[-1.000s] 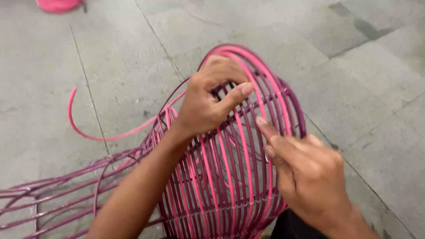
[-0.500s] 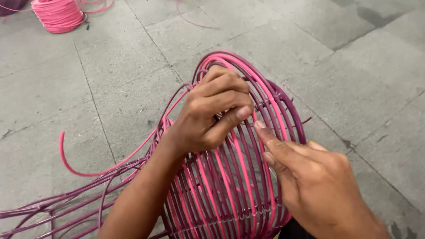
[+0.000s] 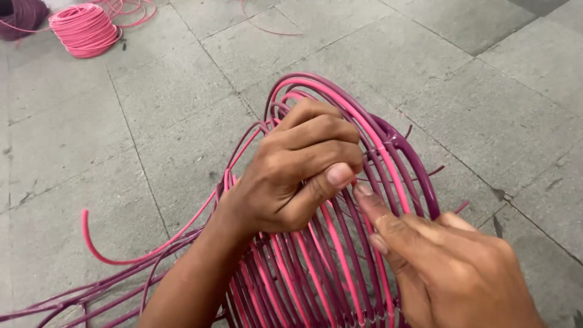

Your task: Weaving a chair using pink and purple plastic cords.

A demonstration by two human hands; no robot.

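A rounded frame (image 3: 398, 146) wound with pink and purple plastic cords stands on the floor in front of me. My left hand (image 3: 291, 167) curls over its top, fingers closed around the cords and thumb pressed against a pink strand. My right hand (image 3: 443, 267) comes in from the lower right, index finger stretched out and touching the cords just under the left thumb. A loose pink cord end (image 3: 106, 246) curves away from the frame to the left.
A coil of pink cord (image 3: 85, 27) lies on the grey stone floor (image 3: 182, 91) at the top left, beside a dark purple coil (image 3: 21, 15). More purple cords (image 3: 73, 300) trail off at the lower left.
The view has tilted up, bringing the pink coil further in. My left hand has shifted a little along the frame's top and my right index finger has moved closer to its thumb.
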